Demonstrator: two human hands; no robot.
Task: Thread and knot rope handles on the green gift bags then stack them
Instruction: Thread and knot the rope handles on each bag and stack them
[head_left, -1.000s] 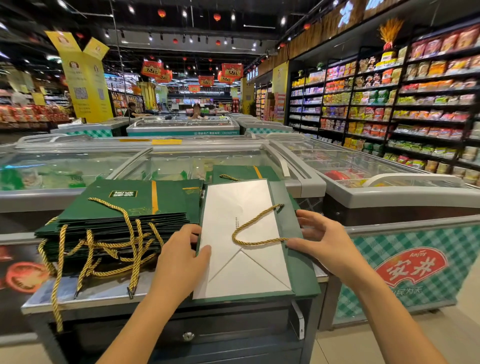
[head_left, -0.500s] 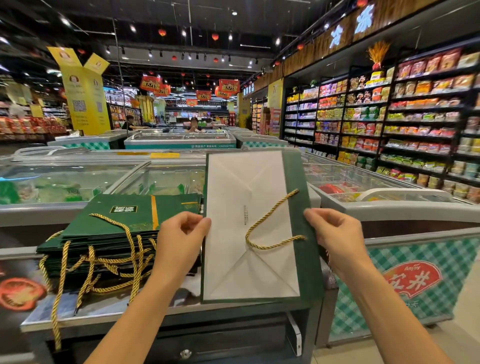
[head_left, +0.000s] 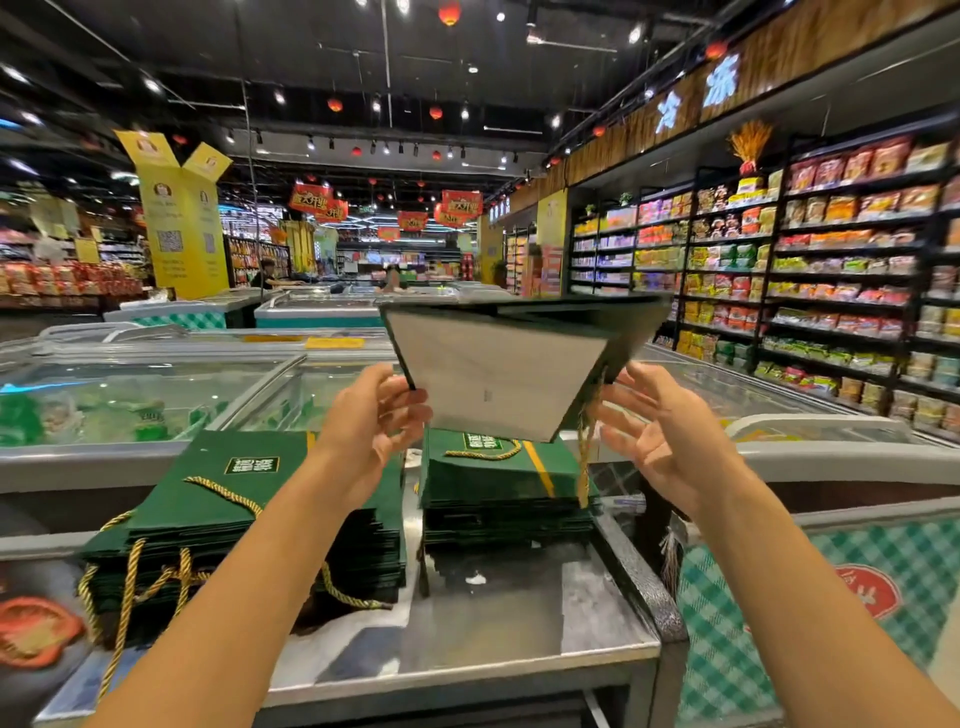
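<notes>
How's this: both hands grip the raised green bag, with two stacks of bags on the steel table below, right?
Only the left hand grips the raised bag; the head view shows the right hand open beside it, holding nothing. The left stack and right stack do lie on the steel table.

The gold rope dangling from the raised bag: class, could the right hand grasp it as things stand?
Probably yes: the right hand is open beside the gold rope, nothing between them; the left hand holds the raised bag.
</notes>
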